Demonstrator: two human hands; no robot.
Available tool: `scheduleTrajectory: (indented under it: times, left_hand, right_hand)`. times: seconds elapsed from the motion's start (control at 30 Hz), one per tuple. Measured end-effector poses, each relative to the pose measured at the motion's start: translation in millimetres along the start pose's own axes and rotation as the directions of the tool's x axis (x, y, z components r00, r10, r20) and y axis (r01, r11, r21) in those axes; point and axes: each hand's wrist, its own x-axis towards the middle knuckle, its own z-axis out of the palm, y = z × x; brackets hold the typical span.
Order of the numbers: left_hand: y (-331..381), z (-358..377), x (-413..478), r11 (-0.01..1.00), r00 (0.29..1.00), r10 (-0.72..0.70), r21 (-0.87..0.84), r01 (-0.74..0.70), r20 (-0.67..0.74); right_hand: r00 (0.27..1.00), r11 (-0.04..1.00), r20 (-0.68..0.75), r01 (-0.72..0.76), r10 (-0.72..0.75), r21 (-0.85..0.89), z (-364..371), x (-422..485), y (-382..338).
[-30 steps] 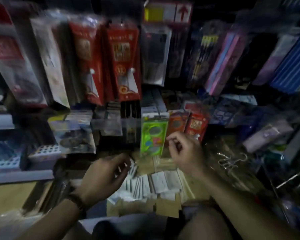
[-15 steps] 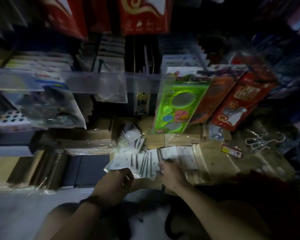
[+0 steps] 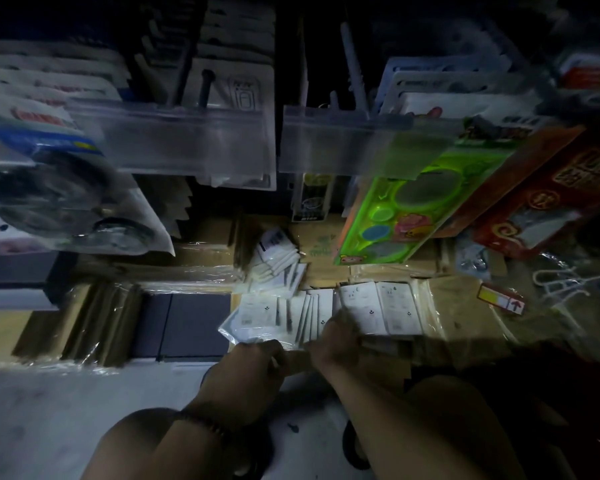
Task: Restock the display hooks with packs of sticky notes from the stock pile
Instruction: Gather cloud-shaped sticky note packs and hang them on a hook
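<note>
both hands are down at the near edge of the stock pile (image 3: 291, 311) of white sticky-note packs, so the restock appears to be at its fetching stage: no pack is raised toward the display hooks (image 3: 353, 67), which stand well above and beyond the fingers (one looks bare, likely waiting to be filled). the left hand (image 3: 248, 370) curls at the pile's near corner and the right hand (image 3: 338, 341) lies over the fanned packs just beside it, but the dim blur does not show whether either pinches a pack. just past the fingertips sits a second small heap (image 3: 279, 261) of the same packs. both heaps rest loose on film-wrapped brown cartons (image 3: 201, 251), whose contents stay hidden.
</note>
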Motion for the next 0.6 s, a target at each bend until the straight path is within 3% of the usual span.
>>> scheduleTrajectory:
  times: [0.13, 0.3, 0.6]
  left_hand:
    - [-2.2, 1.9, 4.0, 0.999, 0.999, 0.037, 0.018, -0.037, 0.008]
    - [-1.7, 0.0, 5.2, 0.997, 0.998, 0.056, -0.042, -0.057, -0.028]
    - [1.9, 9.3, 9.1, 0.995, 0.998, 0.034, -0.094, -0.039, -0.058]
  right_hand:
    - [0.996, 0.980, 0.088, -0.050, 0.033, 0.193, -8.6, 0.6, 2.1]
    - [0.995, 0.946, 0.078, -0.085, 0.063, 0.313, -18.8, 3.1, -1.9]
    - [0.985, 0.944, -0.172, 0.064, -0.008, 0.322, -59.7, -7.6, 21.7]
